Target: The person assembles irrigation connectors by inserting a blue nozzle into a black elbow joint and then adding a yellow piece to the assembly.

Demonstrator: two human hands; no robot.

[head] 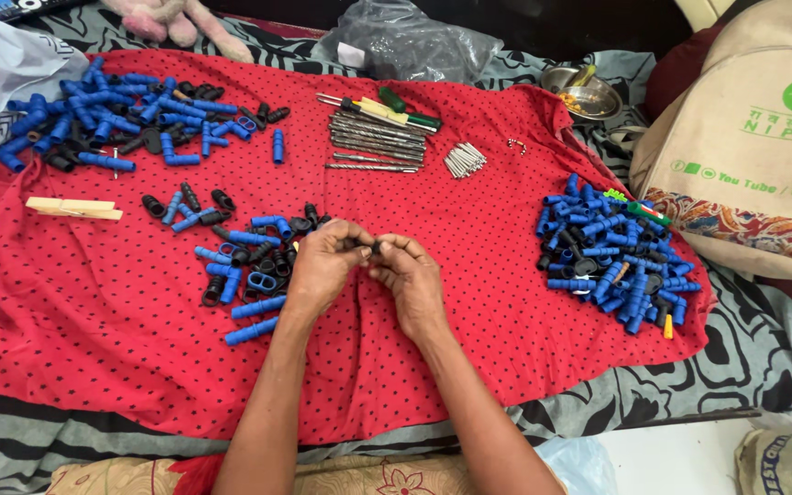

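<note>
Pinching a small black part (376,247) between the fingertips of both hands, a person works over a red dotted cloth (469,302). The left hand (324,266) and the right hand (412,280) meet at the cloth's middle, fingers curled and closed on the part from either side; it is too small to tell its exact shape, though it looks like a short dark cap or ring.

Just left of the left hand lies a loose scatter of blue tubes and black rings (245,266). Further left, near the cloth's edge, rests a pale wooden clothespin (73,208). At the far left corner sits a larger heap of blue and black pieces (107,119).

Beyond the hands lies a neat row of thin metal rods (373,147), with green-and-yellow-handled screwdrivers (396,110) at their far side and a small bundle of short silver pins (464,159) just to the right. To the right of the hands is another dense pile of blue tubes (611,257) (a green piece and an orange one mixed in).

Off the cloth, a crumpled clear plastic bag (405,41) lies at the top, a small steel bowl (584,92) beside it. At the right stands a beige cloth bag (753,147) with a round green logo, green lettering and a patterned band. A white plastic bag (2,78) sits at the upper left.
</note>
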